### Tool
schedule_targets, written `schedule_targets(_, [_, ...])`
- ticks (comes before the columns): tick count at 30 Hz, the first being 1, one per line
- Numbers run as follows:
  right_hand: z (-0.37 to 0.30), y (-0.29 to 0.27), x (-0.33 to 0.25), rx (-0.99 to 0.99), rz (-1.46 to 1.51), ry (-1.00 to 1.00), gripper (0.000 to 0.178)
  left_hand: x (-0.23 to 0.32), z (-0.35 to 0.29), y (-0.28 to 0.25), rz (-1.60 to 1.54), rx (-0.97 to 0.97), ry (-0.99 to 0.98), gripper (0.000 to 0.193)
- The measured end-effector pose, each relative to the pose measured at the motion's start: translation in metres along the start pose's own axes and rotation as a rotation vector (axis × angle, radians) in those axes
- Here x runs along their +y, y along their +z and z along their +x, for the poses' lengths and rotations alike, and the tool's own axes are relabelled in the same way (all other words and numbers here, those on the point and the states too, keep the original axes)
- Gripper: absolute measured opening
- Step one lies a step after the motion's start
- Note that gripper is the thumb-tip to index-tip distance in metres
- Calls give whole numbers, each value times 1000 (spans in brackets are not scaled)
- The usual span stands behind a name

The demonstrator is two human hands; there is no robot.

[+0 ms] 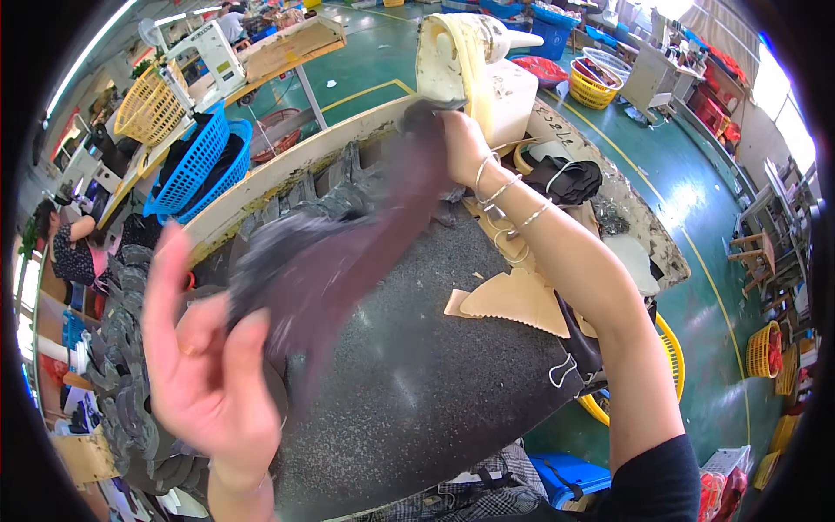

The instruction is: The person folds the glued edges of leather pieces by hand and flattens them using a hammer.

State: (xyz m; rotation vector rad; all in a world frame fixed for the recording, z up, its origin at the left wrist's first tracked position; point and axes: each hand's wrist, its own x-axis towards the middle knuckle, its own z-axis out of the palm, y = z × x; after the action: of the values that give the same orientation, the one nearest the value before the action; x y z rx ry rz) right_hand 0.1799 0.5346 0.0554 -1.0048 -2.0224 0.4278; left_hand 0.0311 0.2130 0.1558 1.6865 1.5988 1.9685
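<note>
A long, limp dark maroon leather-like piece (pixel 339 252) stretches across the work board, smeared by motion. My right hand (pixel 465 143) is closed on its far end, beside the cream-coloured machine head (pixel 452 61). Lower left, my left hand (pixel 213 374) has its index finger raised, while the thumb and another finger pinch the near end's edge. A dark speckled board (pixel 417 365) lies beneath. On it, below my right forearm, sit tan pieces with a scalloped edge (pixel 513 300). A binder clip (pixel 563 371) grips the board's near right edge.
Many dark grey cut pieces (pixel 130 348) are piled along the left. Behind my right wrist lies a tied black bundle (pixel 565 178). Blue baskets (pixel 196 170) stand at the far left, and a yellow basket (pixel 670 344) is partly hidden by my right arm.
</note>
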Motion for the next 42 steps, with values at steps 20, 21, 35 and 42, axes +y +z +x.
schedule_targets(20, [-291,-80,-182,-985,19,-527,24,-14,-163,-111,420,-751,-744,26])
schedule_targets(21, [-291,-78,-183,-979,15,-507,24,-18,-154,-107,435,-811,-563,30])
schedule_targets(35, [-276,-61,-199,-1094,-17,-467,23,-62,-150,-95,391,-862,-359,24])
schedule_targets(42, [-249,-50,-197,-1161,69,-338,23,-72,-156,-105,549,-802,204,27])
